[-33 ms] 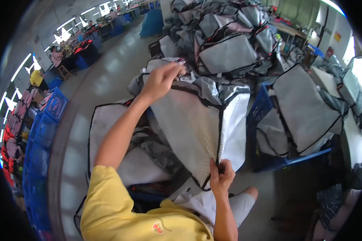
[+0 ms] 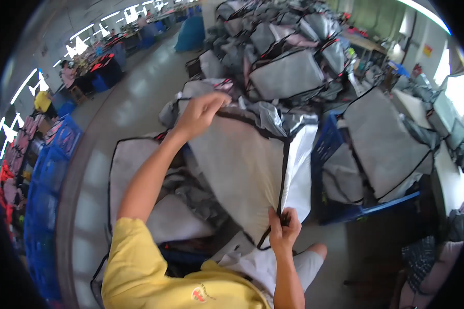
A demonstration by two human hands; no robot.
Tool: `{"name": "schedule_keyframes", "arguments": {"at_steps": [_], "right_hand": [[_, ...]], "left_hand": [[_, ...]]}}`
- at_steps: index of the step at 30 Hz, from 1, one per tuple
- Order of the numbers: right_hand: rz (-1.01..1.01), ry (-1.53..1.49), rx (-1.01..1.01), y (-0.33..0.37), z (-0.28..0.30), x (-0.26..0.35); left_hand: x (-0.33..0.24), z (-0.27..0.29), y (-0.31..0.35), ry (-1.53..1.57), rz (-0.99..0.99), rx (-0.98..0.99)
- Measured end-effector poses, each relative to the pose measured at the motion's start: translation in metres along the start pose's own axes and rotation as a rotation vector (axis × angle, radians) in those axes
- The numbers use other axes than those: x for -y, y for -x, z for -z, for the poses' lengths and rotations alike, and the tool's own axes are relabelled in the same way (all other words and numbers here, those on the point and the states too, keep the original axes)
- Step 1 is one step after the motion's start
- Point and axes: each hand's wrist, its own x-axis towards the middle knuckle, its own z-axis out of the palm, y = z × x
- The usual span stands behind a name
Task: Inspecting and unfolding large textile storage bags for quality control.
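A large grey fabric bag [image 2: 237, 165] with black-trimmed edges and a shiny silvery side panel [image 2: 300, 167] hangs spread in front of me. My right hand [image 2: 284, 229] pinches the black trim near its lower corner, where the cloth pulls into creases. My left hand [image 2: 198, 116] is closed at the bag's far left edge; its fingertips partly hide what they grip. Under the bag lie other grey pieces [image 2: 178, 216] with dark trim, close to my lap.
A high heap of similar grey bags [image 2: 286, 74] rises ahead. At right, a blue crate [image 2: 327, 141] holds more of them. Blue crates [image 2: 46, 180] are stacked along the left. Farther off, people sit at work tables. Part of another person [image 2: 438, 273] shows at lower right.
My left hand has come slightly down and left at the bag's far edge. My right hand keeps its grip on the trim. The whole view has shifted a little.
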Motion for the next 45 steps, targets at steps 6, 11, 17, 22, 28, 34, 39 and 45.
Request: {"name": "schedule_keyframes", "arguments": {"at_steps": [6,11,17,22,28,34,39,45], "right_hand": [[-0.232,-0.434,-0.028,-0.022,0.037,0.018],[-0.319,-0.598,-0.156,-0.017,0.051,0.005],[-0.172,-0.380,-0.515,-0.012,0.150,0.064],[-0.087,-0.030,-0.597,0.024,0.261,0.087],[-0.128,0.767,-0.150,0.094,0.286,-0.082],[-0.283,0.805,-0.347,0.136,0.316,-0.106],[-0.505,0.494,-0.453,0.117,0.318,-0.103],[-0.748,0.299,-0.597,0.098,0.284,-0.113]], "left_hand": [[0.079,-0.030,-0.012,-0.449,-0.315,-0.157],[0.051,-0.053,-0.037,-0.430,-0.375,-0.125],[-0.078,-0.038,-0.056,-0.573,-0.467,-0.332],[-0.127,-0.113,-0.050,-0.408,-0.467,-0.341],[-0.064,-0.255,0.054,-0.468,-0.292,0.294],[-0.049,-0.324,0.077,-0.414,-0.382,0.146],[-0.036,-0.321,0.070,-0.442,-0.367,0.227],[-0.033,-0.314,0.070,-0.459,-0.362,0.207]]}}
